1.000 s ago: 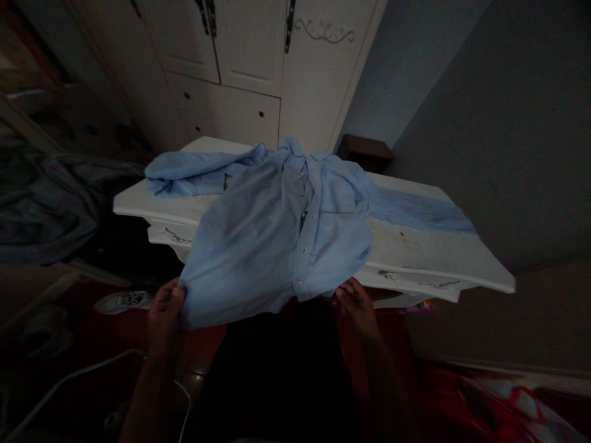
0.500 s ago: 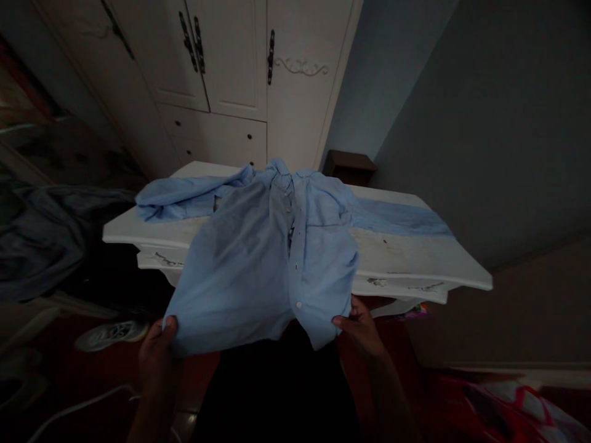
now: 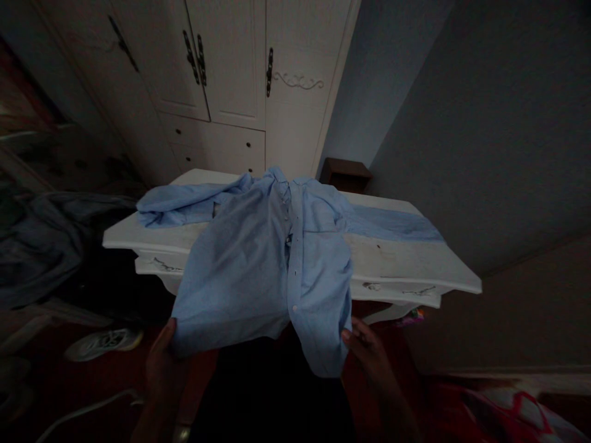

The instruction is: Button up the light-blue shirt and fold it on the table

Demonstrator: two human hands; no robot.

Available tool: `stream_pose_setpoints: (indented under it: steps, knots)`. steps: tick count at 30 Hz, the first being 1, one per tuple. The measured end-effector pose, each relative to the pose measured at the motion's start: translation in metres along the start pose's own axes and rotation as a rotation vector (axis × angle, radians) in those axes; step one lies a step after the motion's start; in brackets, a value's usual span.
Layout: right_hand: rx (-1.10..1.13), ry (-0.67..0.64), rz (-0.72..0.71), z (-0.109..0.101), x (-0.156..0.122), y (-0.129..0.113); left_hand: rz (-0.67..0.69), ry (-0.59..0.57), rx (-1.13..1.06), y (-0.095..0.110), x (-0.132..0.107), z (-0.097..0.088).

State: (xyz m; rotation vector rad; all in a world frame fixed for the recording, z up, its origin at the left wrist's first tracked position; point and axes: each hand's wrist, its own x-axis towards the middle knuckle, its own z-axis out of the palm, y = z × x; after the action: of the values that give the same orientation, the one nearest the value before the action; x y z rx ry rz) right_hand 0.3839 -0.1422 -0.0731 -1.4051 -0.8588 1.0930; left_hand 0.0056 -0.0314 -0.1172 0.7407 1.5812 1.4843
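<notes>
A light blue button-up shirt lies front up across a white table, its collar at the far edge. One sleeve is bunched toward the left; the other stretches flat to the right. The lower part hangs over the near edge toward me. My left hand pinches the hem's left corner between thumb and fingers. On the opposite side my right hand grips the shirt's right edge near the hem. The front stands partly unbuttoned, with a white button showing low on the placket.
Behind the table rises a white wardrobe with dark handles. A small brown box-like stand is by the wall. Dark clothes hang at left, above a sneaker on the red floor. A red and white bag lies lower right.
My right hand has moved slightly down with the shirt's right edge, and that corner hangs lower. My left hand has shifted a little right. The whole view has tilted slightly.
</notes>
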Motion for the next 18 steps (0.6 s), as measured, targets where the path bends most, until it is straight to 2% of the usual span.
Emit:
stream_pose_setpoints:
  steps: [2, 4, 7, 10, 13, 16, 18]
  knots:
    - [-0.07, -0.104, 0.039, 0.015, 0.0, 0.011, -0.107, -0.007, -0.089, 0.0, -0.006, -0.002]
    - [-0.156, -0.166, 0.065, 0.031, 0.0, 0.023, -0.21, -0.061, -0.189, -0.001, -0.013, -0.001]
    - [-0.238, -0.17, 0.049, 0.051, -0.003, 0.032, -0.304, -0.184, -0.285, -0.006, -0.025, 0.008]
    - [-0.256, -0.167, -0.004, 0.071, -0.005, 0.027, -0.4, -0.307, -0.375, -0.017, -0.039, 0.025]
    - [-0.374, -0.177, -0.126, 0.097, -0.005, 0.014, -0.465, -0.386, -0.4, -0.03, -0.056, 0.043]
    - [-0.64, -0.179, -0.328, 0.13, -0.002, 0.001, -0.549, -0.508, -0.415, -0.041, -0.072, 0.056]
    - [-0.8, -0.248, -0.418, 0.15, 0.0, -0.007, -0.586, -0.565, -0.417, -0.046, -0.08, 0.06]
